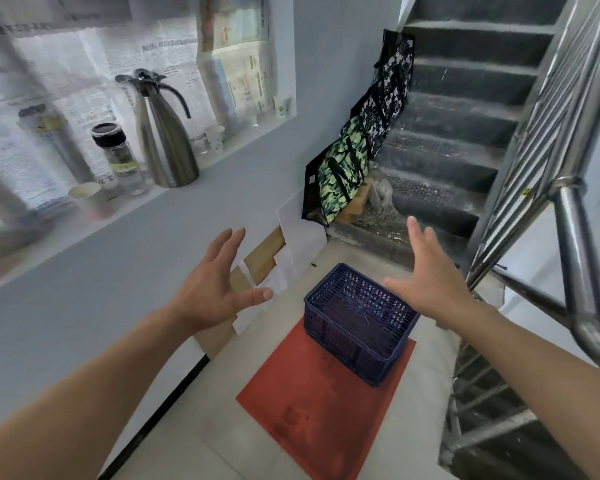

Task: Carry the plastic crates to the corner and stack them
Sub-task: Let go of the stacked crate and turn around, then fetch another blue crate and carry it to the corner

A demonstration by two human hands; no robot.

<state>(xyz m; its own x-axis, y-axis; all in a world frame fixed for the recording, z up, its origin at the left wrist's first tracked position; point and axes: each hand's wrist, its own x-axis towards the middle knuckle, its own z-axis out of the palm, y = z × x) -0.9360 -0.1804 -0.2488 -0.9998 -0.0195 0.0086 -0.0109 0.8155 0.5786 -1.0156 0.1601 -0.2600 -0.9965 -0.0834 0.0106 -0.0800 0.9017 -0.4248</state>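
Both arms reached out in front of the person. The left grip (pixel 215 292) was wide open, fingers spread, palm turned inward, holding nothing. The right grip (pixel 430 284) was just as open, fingers straight and fanned, touching nothing. Below and between them a dark blue crate (pixel 357 323) sat on the far end of a red mat (pixel 319 414) on the floor, near the foot of the stairs (pixel 465 150). Patterned bags (pixel 343 171) leaned on the lowest steps by the wall. A steel jug (pixel 163 140) stood on the ledge (pixel 222 157) at left, and a railing (pixel 568 244) ran at right.
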